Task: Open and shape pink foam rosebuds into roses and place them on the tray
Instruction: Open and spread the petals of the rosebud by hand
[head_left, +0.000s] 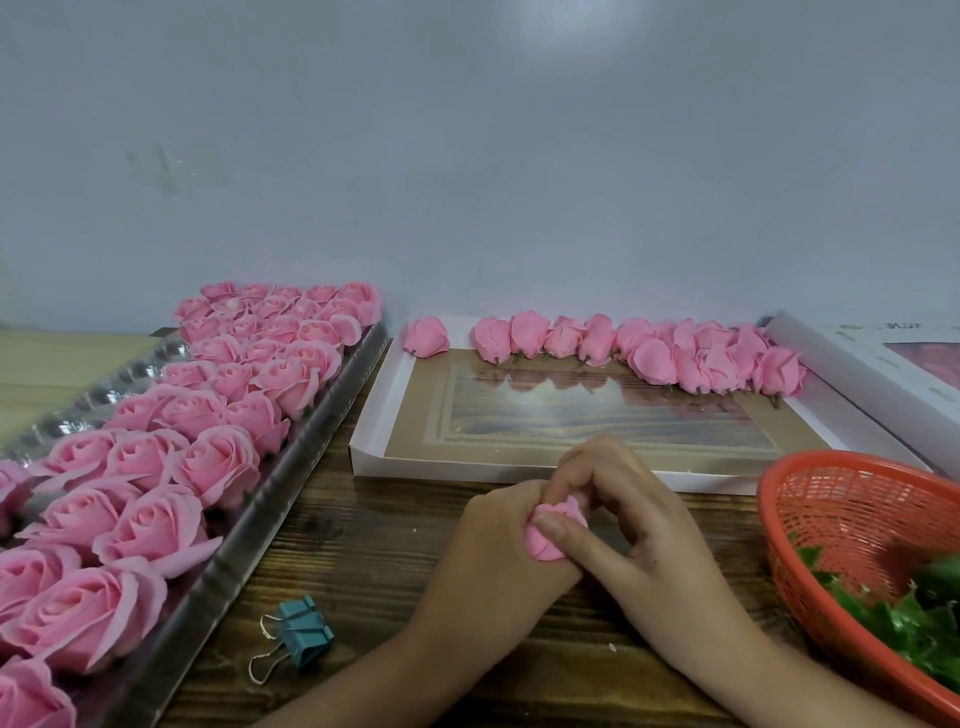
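Head view looks down on a wooden table (363, 551) where both hands meet over one pink foam rosebud (545, 545), held just above the tabletop near the front edge of a white box lid (370, 415). The left hand (488, 540) curls around the bud from the left and below, cradling it. The right hand (639, 519) comes in from the other side, thumb pressed on the outer petal and fingers bent over the top, so both hands have hold of it and neither hangs loose. How far the left fingers wrap round I cannot tell, since the bud and the right hand hide them.

Foam like this is likely very light, soft and easily creased or torn. I judge the safest hold to be at the firmer base, with the petals eased back one layer at a time by gentle thumb pressure rather than a pinch at the thin edge.

As for containers, the silvery tray (311, 415) on the left is packed with rows of opened roses (218, 462). The box lid carries a line of closed buds (649, 353) along its far side. An orange mesh basket (810, 493) at the right holds green leaf pieces (904, 618) — and a blue binder clip (304, 631) lies on the table near the tray
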